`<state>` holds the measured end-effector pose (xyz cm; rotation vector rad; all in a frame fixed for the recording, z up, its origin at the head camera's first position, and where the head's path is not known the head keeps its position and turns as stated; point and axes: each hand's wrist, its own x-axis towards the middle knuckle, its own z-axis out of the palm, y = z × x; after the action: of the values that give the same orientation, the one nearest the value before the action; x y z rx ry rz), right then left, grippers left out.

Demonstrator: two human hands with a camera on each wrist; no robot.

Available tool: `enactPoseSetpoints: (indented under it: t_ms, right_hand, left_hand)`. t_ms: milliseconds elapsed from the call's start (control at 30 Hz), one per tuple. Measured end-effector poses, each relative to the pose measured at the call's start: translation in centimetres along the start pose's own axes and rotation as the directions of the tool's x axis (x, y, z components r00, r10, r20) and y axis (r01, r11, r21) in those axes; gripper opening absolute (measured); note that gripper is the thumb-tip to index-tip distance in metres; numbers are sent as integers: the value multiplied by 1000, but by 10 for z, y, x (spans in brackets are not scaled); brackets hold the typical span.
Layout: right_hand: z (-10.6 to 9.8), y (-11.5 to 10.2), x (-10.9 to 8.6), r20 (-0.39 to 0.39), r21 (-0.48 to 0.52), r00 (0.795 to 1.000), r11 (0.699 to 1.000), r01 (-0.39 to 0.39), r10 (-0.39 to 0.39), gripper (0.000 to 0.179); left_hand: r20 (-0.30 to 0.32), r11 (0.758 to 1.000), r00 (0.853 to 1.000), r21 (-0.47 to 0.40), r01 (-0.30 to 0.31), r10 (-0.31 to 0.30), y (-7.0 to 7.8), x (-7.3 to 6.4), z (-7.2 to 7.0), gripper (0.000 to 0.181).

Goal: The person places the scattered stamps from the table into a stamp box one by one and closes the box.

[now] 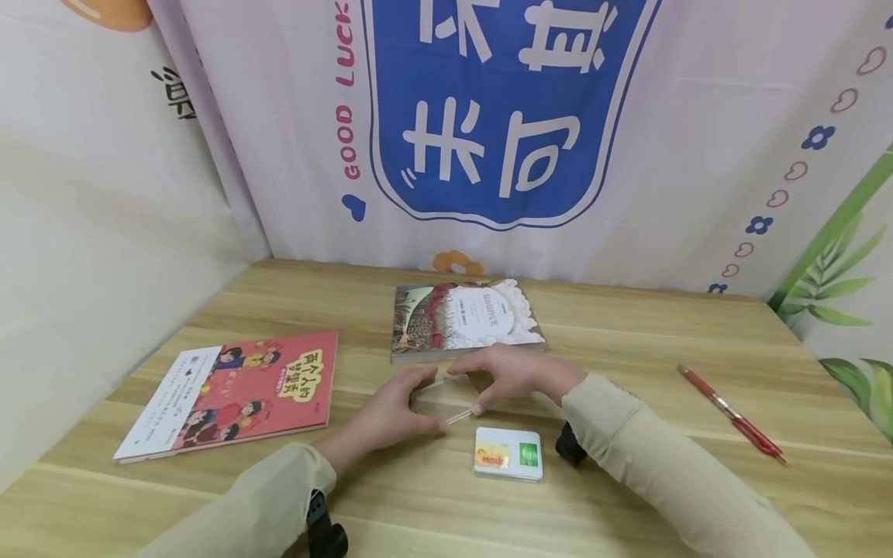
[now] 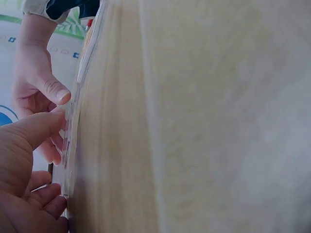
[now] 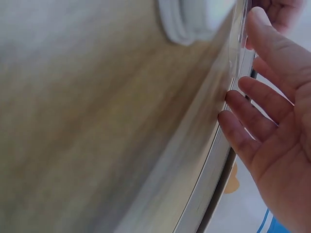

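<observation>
On the wooden table, a clear, flat, rectangular plastic case piece [image 1: 443, 397] lies between my two hands. My left hand [image 1: 391, 412] holds its left side, thumb at the near edge and fingers at the far one. The right hand [image 1: 515, 373] spans the other side, its thumb [image 3: 260, 17] at the near corner and its fingers bent toward the far edge. Close in front lies a white square case [image 1: 508, 453] with an orange and a green sticker. In the left wrist view the clear piece [image 2: 69, 145] shows edge-on beside the fingertips.
A paperback book [image 1: 467, 318] with a white and dark cover lies just behind the hands. To the left is a red picture book [image 1: 258, 387]. A red pen [image 1: 732, 415] rests on the right. Printed cloth [image 1: 293, 155] hangs behind the table.
</observation>
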<state>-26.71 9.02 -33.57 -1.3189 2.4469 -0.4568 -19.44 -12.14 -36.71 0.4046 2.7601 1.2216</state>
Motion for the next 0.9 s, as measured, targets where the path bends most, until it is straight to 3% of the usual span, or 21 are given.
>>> enactPoseSetpoints:
  t_ms: [367,667,900]
  right_hand:
    - [2,2,2,15,-87,1000,996,16,-15,58]
    - [1,-3,0,14,-67,1000,998,-10,11,56]
    - [-2,-3,-6,4,-64,1000,998,2,-2,57]
  left_hand:
    - [55,997,998,75,-19,15,-1,-2,0,74]
    - [78,995,997,94,-30,23,3,-3,0,66]
    - [86,993,994,92,-76,68,3,-6,-1,67]
